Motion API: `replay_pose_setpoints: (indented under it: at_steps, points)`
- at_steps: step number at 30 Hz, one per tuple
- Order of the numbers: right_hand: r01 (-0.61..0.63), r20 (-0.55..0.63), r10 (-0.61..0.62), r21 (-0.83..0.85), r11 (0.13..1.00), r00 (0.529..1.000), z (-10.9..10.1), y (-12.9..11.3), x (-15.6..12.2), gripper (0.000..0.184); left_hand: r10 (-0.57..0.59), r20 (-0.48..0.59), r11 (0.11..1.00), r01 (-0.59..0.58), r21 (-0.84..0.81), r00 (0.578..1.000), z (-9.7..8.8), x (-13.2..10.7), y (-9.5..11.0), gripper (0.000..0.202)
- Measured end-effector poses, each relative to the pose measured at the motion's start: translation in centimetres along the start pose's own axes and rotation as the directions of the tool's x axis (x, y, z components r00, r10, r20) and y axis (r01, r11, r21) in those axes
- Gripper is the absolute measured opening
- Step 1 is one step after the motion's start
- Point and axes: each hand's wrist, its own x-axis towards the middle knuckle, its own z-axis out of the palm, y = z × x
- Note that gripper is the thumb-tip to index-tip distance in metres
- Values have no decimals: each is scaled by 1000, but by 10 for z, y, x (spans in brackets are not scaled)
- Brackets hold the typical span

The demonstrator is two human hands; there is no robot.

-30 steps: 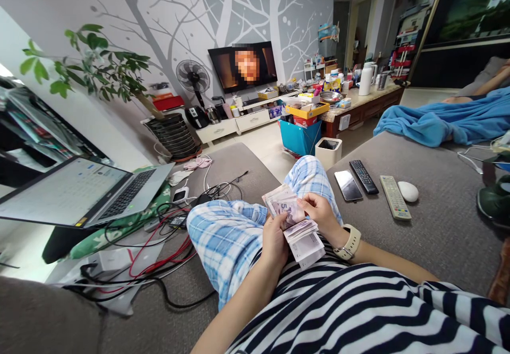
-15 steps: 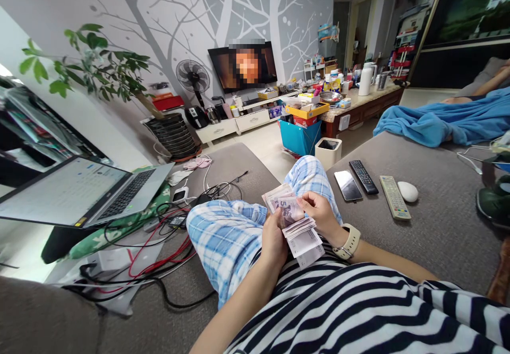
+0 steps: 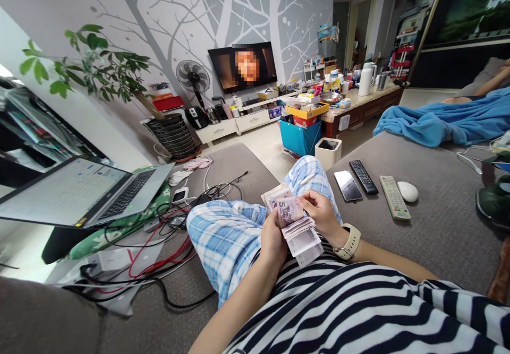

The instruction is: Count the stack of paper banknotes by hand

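A stack of banknotes [image 3: 289, 212] is held over my lap, its upper notes fanned and its lower ends folded down toward my striped shirt. My left hand [image 3: 273, 237] grips the stack from the left, thumb lying across the notes. At the upper right edge, my right hand [image 3: 320, 212] pinches a note marked 5 between thumb and fingers. A pale watch [image 3: 348, 241] circles my right wrist. Beneath the notes are my crossed legs in blue checked trousers [image 3: 227, 237]. The fingers under the stack are hidden.
Right of my knee lie a phone [image 3: 348, 185], a black remote [image 3: 364, 177], a beige remote [image 3: 394, 197] and a white mouse [image 3: 407, 191]. On the left are an open laptop [image 3: 131, 195] and tangled cables [image 3: 167, 279]. Another person's legs rest near a blue blanket [image 3: 442, 120].
The fanned notes have shifted very slightly between my hands, and the folded ends hang a touch further left. Both hands keep their hold. The television picture has changed a little.
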Motion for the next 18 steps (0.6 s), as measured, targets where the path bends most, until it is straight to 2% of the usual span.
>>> replay_pose_setpoints:
  at_steps: [18]
  points:
    - [-20,27,19,35,999,999,3,-6,-3,27,57,-40,992,-52,112,998,4,-8,5,16]
